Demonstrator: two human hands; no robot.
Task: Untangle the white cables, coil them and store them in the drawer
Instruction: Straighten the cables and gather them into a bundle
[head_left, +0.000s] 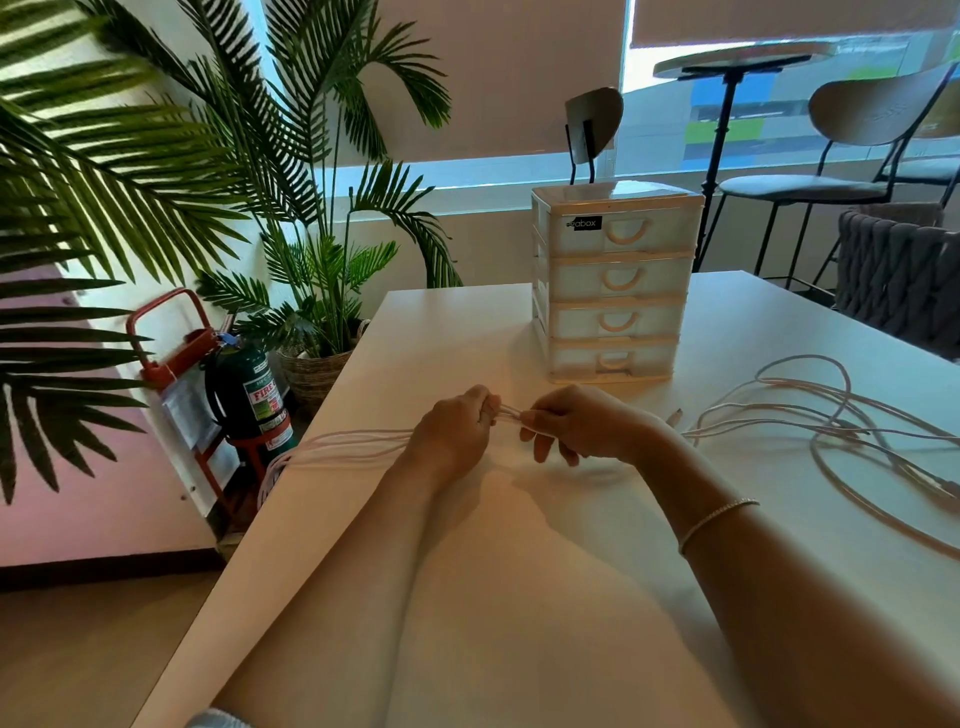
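Both hands meet over the white table (519, 571), just in front of the drawer unit. My left hand (457, 431) grips a bundle of white cable strands (353, 444) that run left and drop over the table's left edge. My right hand (576, 423) pinches the same strands where they pass between the two hands. More white cable (810, 421) lies in loose tangled loops on the table to the right. The white plastic drawer unit (615, 286) stands behind the hands, with all its drawers closed.
A dark woven chair (898, 283) stands at the table's far right edge. Bar stools (810, 182) and a tall round table stand by the window. Left of the table are palm plants (311, 249) and a green fire extinguisher (249, 395) in a red stand.
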